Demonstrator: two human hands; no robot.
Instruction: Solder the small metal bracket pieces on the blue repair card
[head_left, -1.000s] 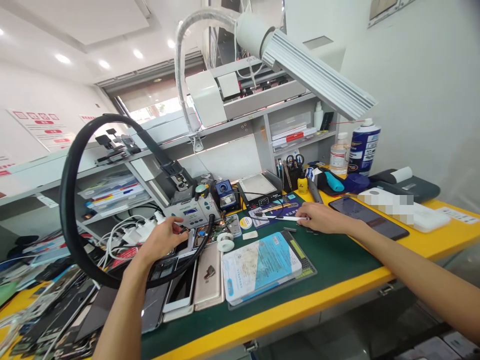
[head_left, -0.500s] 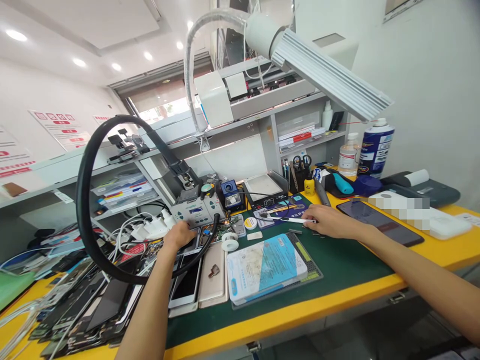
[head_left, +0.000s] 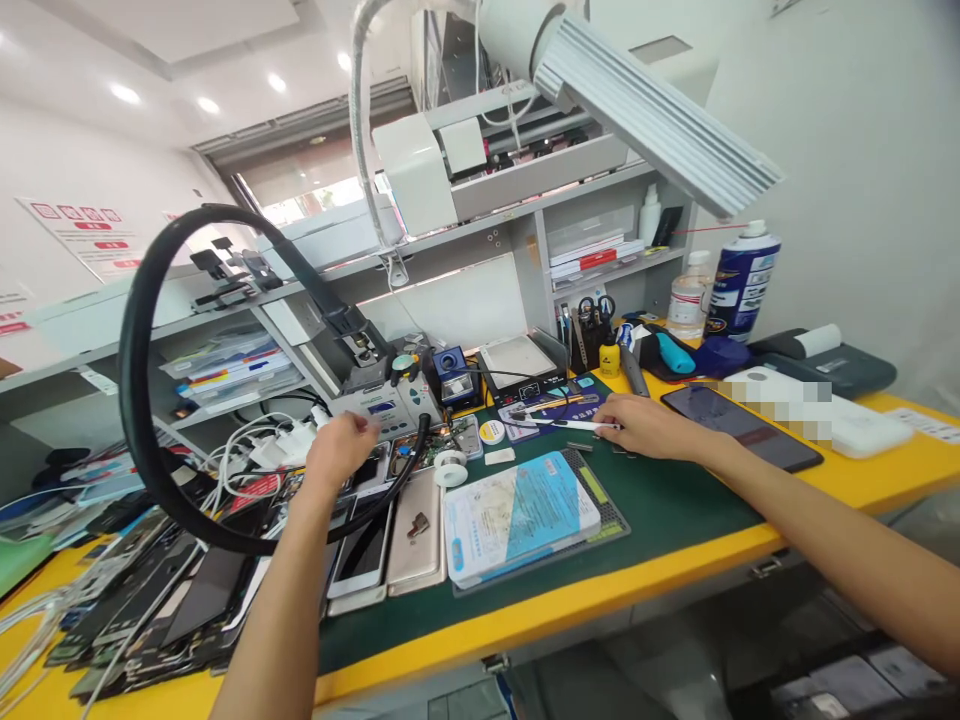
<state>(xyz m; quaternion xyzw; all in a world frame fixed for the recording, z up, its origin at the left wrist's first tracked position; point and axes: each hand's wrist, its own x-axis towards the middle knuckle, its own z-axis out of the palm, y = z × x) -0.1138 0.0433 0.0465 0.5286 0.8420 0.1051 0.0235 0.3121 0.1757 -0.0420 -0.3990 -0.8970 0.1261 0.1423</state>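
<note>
My left hand (head_left: 341, 448) is at the front of the grey control station (head_left: 382, 408), its fingers bent near the panel; what they hold, if anything, is hidden. My right hand (head_left: 641, 425) has its fingers closed round the end of a white pen-like tool (head_left: 574, 424), which points left over the dark green mat (head_left: 667, 490). Below and between the hands lie a white spool (head_left: 451, 468), a small white block (head_left: 500, 456) and a blue and white package (head_left: 521, 515). A gold phone back (head_left: 415, 530) and a white-framed phone (head_left: 362, 545) lie side by side near my left forearm.
A thick black hose (head_left: 127, 400) loops around my left forearm area. Piled phone parts (head_left: 180, 590) cover the left side. A lamp (head_left: 660, 115) hangs overhead. At the right are a dark phone (head_left: 742, 425), a white device (head_left: 817, 412) and a spray can (head_left: 742, 285).
My left hand has risen from the parts beside the station to its front panel. My right hand still grips the white tool. The whole view has shifted slightly.
</note>
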